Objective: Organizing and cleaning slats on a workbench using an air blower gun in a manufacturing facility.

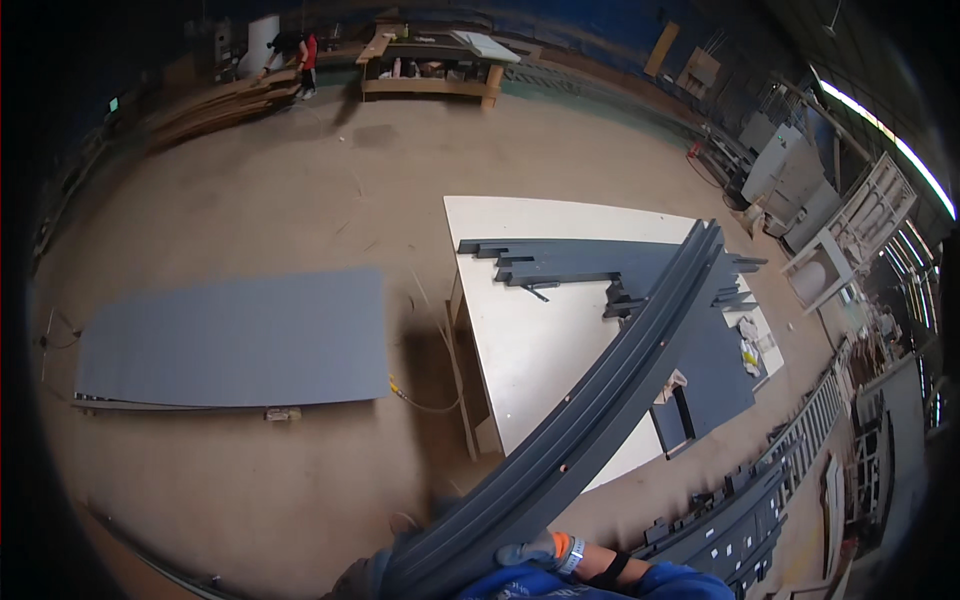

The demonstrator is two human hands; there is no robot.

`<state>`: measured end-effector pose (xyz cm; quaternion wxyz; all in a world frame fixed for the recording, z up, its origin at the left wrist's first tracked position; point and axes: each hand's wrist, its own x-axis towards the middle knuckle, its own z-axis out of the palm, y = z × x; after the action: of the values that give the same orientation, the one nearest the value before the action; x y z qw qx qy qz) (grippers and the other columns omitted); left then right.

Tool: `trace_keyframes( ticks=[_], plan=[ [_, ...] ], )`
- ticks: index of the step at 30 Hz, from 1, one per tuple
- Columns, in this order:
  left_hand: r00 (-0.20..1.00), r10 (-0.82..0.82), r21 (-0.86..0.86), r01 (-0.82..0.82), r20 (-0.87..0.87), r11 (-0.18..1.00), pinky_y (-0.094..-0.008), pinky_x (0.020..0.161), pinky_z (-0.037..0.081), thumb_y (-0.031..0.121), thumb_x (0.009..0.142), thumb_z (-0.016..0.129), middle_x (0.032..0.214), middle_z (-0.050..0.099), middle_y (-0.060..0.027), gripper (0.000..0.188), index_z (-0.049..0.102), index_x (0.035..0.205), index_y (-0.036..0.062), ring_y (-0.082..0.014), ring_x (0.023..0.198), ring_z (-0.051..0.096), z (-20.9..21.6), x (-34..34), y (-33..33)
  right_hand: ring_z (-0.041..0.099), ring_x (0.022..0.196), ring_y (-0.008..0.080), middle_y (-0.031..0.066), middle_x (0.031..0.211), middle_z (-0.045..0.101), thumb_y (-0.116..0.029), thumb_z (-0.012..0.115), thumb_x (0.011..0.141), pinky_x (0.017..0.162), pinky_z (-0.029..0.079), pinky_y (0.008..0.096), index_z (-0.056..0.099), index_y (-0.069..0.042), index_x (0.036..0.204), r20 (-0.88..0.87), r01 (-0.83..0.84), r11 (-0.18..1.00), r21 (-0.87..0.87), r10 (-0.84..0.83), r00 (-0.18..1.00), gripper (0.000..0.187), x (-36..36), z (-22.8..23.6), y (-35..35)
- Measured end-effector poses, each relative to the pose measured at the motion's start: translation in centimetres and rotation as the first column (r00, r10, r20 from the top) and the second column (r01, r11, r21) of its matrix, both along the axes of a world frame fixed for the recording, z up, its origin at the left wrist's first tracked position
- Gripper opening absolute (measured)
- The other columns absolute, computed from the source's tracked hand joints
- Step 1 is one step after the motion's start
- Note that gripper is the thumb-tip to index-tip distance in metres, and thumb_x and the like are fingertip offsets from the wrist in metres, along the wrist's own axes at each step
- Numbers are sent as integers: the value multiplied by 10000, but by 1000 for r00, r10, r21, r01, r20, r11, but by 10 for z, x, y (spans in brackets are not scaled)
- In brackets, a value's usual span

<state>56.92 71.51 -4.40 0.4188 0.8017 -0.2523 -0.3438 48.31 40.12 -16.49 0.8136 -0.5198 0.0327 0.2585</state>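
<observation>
A long bundle of dark grey metal profiles (600,385) slants from my body at the lower edge up across the white-topped table. My right hand (532,552), in a grey glove with an orange cuff, grips its right side close to my blue clothing. On the other side, my left hand (368,576) holds the near end; it is dim and partly cut off by the lower edge. Beneath the far part of the bundle, shorter dark grey profiles (560,262) and a flat grey panel (715,365) lie on the table (530,360).
A large grey panel (235,340) rests low over the floor at the left. A hose (425,405) runs between it and the table. More dark profiles (725,535) are stacked at the lower right. Farther back stand a workbench (430,85) and a person (307,65) beside long boards.
</observation>
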Motion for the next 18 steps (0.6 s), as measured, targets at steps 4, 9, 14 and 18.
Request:
trace_keyframes(
  ticks=[4,9,14,18],
  plan=[
    [940,-78,-35,95,333,995,-420,930,422,472,576,817,1209,509,-236,1054,318,1369,-10,-358,1139,501,-72,25,30,550,1077,205,135,1219,567,-121,664,826,932,443,327,521,14,1242,-21,107,993,54,-106,994,460,25,-6,1],
    [957,-227,92,214,178,973,-420,774,459,344,712,734,928,602,-213,653,461,1156,-50,-381,863,582,-29,131,-5,550,1082,207,138,1220,566,-116,661,828,934,444,328,520,18,1242,-19,174,977,123,-173,985,457,85,-22,1],
    [960,-262,84,255,101,963,-414,751,466,310,710,727,940,606,-220,563,496,1113,-8,-396,878,580,-15,207,-40,550,1086,209,140,1222,566,-112,657,830,935,444,328,520,21,1241,-4,206,964,169,-209,978,454,144,-29,-17],
    [947,-319,103,315,30,944,-399,774,464,308,711,730,963,614,-209,520,531,1095,19,-366,912,590,-4,259,-70,550,1090,210,142,1223,565,-108,655,831,937,444,329,519,24,1240,-10,248,951,184,-250,968,451,180,-29,-32]
  ],
)
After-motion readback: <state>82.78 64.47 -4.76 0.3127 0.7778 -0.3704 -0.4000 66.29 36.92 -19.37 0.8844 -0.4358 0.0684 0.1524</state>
